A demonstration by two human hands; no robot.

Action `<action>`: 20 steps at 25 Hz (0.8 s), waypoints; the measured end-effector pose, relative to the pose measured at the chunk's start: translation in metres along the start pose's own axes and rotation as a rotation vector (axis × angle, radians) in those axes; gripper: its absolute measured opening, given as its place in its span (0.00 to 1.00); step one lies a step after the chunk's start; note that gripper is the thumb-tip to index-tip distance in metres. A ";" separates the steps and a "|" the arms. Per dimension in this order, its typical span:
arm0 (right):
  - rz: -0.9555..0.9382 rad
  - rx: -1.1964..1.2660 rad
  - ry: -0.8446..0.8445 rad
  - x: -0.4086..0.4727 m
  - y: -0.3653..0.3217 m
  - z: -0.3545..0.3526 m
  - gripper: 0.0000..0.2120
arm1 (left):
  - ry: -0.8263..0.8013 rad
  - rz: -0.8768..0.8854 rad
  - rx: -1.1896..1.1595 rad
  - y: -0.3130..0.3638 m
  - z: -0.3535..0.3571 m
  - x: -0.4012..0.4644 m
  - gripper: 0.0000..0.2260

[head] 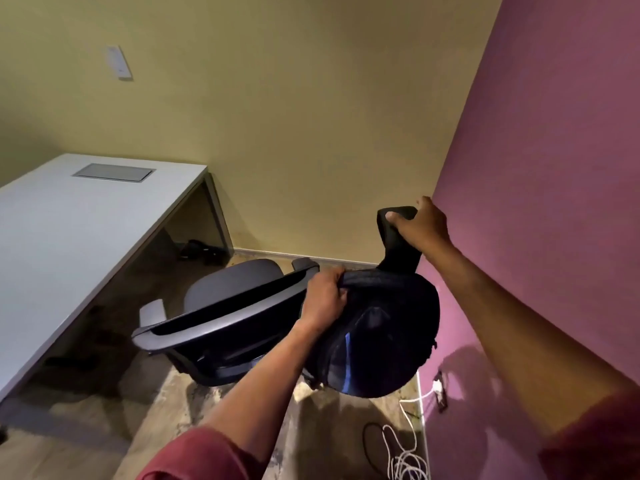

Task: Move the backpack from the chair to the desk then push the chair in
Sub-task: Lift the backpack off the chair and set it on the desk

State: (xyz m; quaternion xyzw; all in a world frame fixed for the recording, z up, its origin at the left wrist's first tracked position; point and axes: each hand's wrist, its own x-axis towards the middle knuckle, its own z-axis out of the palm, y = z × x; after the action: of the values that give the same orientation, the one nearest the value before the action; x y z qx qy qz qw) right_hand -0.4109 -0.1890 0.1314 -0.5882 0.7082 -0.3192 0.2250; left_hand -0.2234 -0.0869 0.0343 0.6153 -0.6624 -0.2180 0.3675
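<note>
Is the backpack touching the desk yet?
Apart. The head view shows the backpack held up by both hands beside the chair, with open floor between it and the desk.

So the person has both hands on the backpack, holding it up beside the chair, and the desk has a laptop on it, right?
Not quite: the head view shows no laptop; the desk carries only a flush grey panel. The rest holds: left hand and right hand grip the backpack beside the chair.

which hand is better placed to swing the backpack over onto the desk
Left, probably. The left hand grips the backpack body on the side nearer the desk; the right hand holds the top strap, farther away beside the purple wall.
</note>
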 end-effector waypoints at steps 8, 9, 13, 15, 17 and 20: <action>-0.449 -0.197 -0.535 0.008 0.051 -0.018 0.37 | 0.091 0.089 -0.085 0.032 0.019 0.078 0.15; -0.496 -0.269 -0.500 0.013 0.055 -0.019 0.34 | 0.090 0.080 -0.082 0.034 0.021 0.084 0.15; -0.598 -0.378 -0.185 0.035 0.053 -0.020 0.14 | 0.086 0.114 -0.065 0.046 0.021 0.104 0.17; -0.599 -0.368 -0.115 0.050 0.043 -0.023 0.14 | 0.071 0.167 -0.035 0.052 0.012 0.124 0.15; -0.598 -0.344 -0.096 0.068 0.032 -0.025 0.13 | 0.018 0.195 -0.005 0.048 0.003 0.146 0.15; -0.609 -0.307 -0.094 0.098 0.021 -0.023 0.11 | -0.112 0.167 0.016 0.026 -0.011 0.178 0.22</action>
State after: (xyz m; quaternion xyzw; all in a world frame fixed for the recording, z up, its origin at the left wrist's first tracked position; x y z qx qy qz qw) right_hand -0.4618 -0.2783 0.1385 -0.8135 0.5289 -0.2341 0.0607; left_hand -0.2276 -0.2544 0.0997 0.5476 -0.7327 -0.2155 0.3418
